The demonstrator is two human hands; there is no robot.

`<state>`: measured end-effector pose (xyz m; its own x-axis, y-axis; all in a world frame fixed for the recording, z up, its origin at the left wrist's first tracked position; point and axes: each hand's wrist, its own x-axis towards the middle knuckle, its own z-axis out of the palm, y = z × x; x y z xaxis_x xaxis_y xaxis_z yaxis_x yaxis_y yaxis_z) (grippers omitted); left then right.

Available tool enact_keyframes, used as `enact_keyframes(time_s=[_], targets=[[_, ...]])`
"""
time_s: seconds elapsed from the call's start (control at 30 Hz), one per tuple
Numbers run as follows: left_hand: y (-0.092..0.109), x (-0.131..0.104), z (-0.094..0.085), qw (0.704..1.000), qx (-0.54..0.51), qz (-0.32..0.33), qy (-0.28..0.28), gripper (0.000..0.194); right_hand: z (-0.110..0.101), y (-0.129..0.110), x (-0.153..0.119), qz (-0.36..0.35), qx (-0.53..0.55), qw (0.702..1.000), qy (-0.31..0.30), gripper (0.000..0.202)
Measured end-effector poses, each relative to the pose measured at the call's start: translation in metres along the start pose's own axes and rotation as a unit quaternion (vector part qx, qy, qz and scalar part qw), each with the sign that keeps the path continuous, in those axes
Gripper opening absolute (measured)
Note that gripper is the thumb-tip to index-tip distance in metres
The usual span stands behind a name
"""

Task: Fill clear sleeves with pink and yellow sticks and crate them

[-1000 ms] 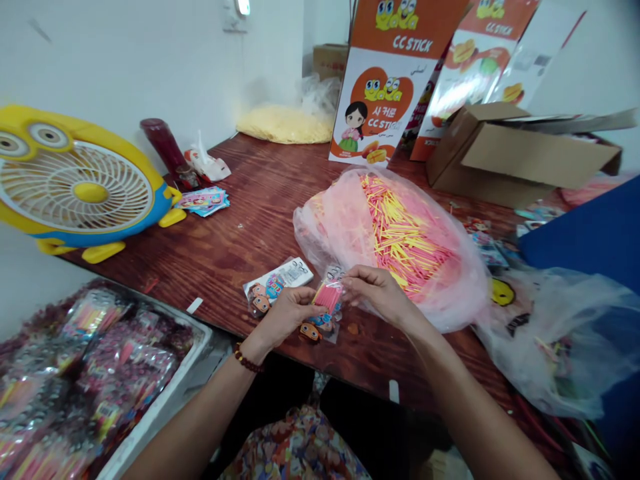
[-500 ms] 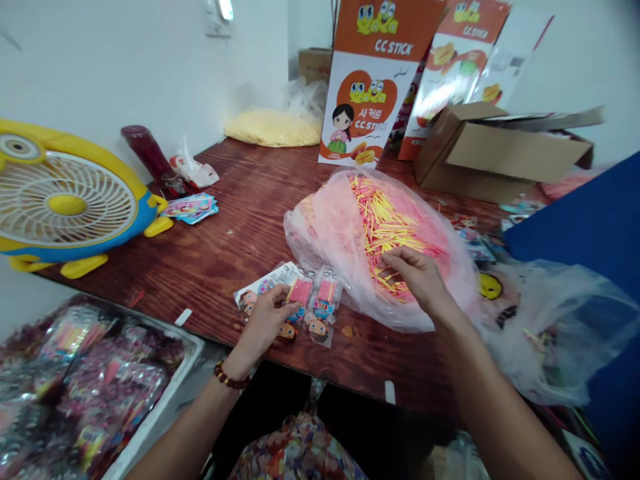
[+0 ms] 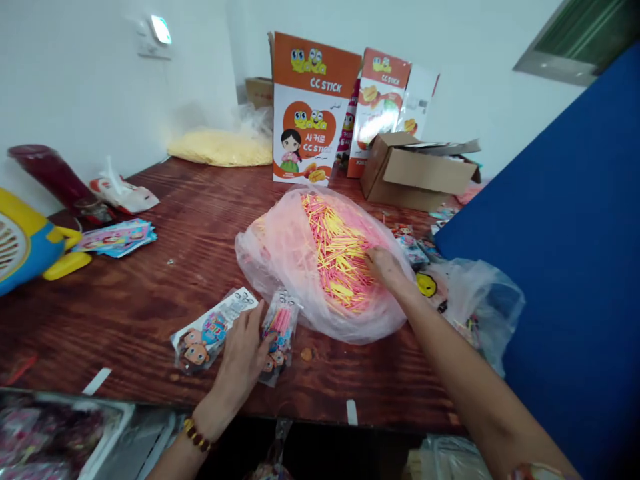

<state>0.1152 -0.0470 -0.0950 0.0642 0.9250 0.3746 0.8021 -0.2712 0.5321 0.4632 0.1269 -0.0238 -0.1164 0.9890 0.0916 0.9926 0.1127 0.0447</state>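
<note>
A large clear bag (image 3: pixel 280 233) of pink and yellow sticks (image 3: pixel 340 250) lies open on the wooden table. My right hand (image 3: pixel 387 267) reaches into its right side, fingertips hidden among the sticks. Over the table at centre left is my left hand (image 3: pixel 245 353), its fingers apart, resting against a small clear packet (image 3: pixel 283 323) with pink sticks inside. Left of that hand lies a stack of flat printed packets (image 3: pixel 213 330).
Printed cartons (image 3: pixel 307 107) and an open cardboard box (image 3: pixel 420 173) stand behind the bag. A yellow and blue fan (image 3: pixel 30 243) is at left, a blue panel (image 3: pixel 565 247) at right. A tray (image 3: pixel 117 427) of packets sits below the table's left edge.
The view has turned right. My right hand has gone deeper into the sticks on the bag's right side. My left hand has opened, and only one stick-filled packet now shows beside it.
</note>
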Motion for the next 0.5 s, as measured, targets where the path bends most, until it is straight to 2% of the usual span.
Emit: enact_keyframes(time_s=[0.13, 0.27, 0.4, 0.5], targets=[[-0.021, 0.008, -0.027, 0.998, 0.047, -0.017, 0.026, 0.046, 0.000, -0.002, 0.009, -0.023, -0.061, 0.998, 0.008, 0.027], [-0.040, 0.023, -0.054, 0.984, 0.141, -0.104, -0.012, 0.047, -0.001, -0.004, 0.011, -0.051, -0.097, 0.994, 0.016, 0.028], [-0.049, 0.034, -0.059, 0.958, 0.203, -0.178, -0.095, 0.048, 0.004, -0.008, 0.006, -0.065, -0.110, 0.992, 0.015, 0.032], [-0.048, 0.035, -0.056, 0.947, 0.216, -0.198, -0.130, 0.047, 0.007, -0.008, 0.004, -0.064, -0.104, 0.993, 0.006, 0.034]])
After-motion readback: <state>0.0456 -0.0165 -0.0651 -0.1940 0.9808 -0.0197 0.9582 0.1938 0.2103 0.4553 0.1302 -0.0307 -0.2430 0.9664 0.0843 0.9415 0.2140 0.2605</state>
